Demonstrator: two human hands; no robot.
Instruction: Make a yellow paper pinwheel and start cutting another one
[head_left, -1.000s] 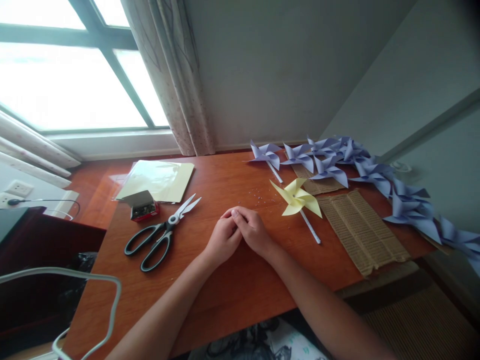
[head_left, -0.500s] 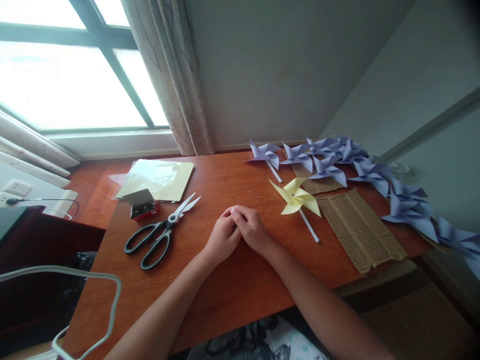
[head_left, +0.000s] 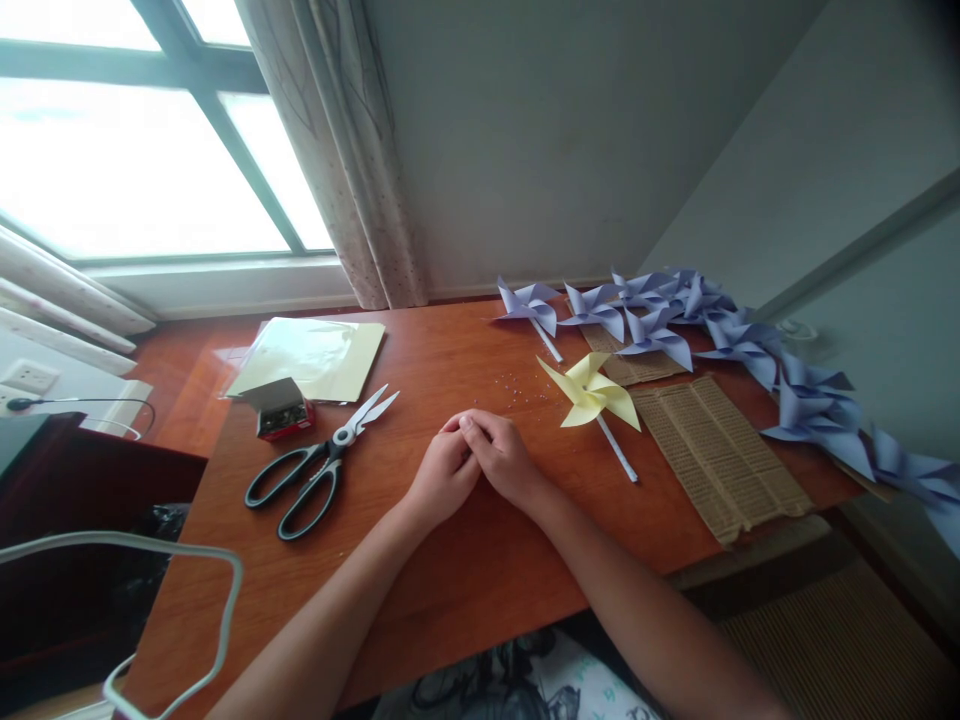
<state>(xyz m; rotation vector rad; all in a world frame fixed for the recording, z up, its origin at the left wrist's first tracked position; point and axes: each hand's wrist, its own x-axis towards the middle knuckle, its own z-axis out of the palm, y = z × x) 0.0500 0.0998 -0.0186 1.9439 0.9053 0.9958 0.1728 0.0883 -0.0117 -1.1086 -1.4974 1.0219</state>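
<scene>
Right now my left hand [head_left: 444,474] and right hand [head_left: 504,462] rest together on the counter [head_left: 465,590], fingers curled shut against each other and gripping nothing that I can see. Nearest them is the yellow pinwheel [head_left: 590,392], lying flat just right of my right hand; its white stick [head_left: 619,451] gives the long axis, running from the paper head down and to the right, toward the counter's near edge. Since a second ago nothing has moved: my hands stay clasped in the same spot. Past the yellow pinwheel lie corrugated cardboard [head_left: 720,458] and a row of purple pinwheels [head_left: 750,335]. Left of my hands lie scissors [head_left: 319,468], blades pointing away from me, a small box [head_left: 279,410] and a yellow sheet [head_left: 311,356]. Nothing lies between my hands and the yellow pinwheel.
</scene>
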